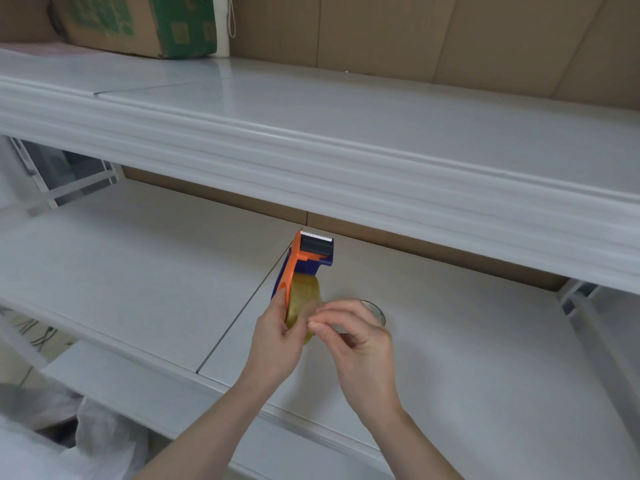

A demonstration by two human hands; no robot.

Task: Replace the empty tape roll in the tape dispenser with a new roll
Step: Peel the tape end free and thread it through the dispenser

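Observation:
An orange and blue tape dispenser (pixel 304 258) is held upright over the lower white shelf (pixel 138 265), its serrated blade pointing away from me. A yellowish new tape roll (pixel 304 299) sits in it. My left hand (pixel 277 337) grips the dispenser and roll from the left. My right hand (pixel 353 334) has thumb and forefinger pinched at the roll's near edge; whether it holds the tape's end is too small to tell. Behind my right hand the empty roll (pixel 379 311) lies on the shelf, mostly hidden.
An upper white shelf (pixel 346 133) overhangs the work area, with a cardboard box (pixel 138 26) at its far left. Brown cardboard panels line the back. A seam (pixel 242 306) splits the lower shelf. White bags (pixel 86 438) lie at the bottom left.

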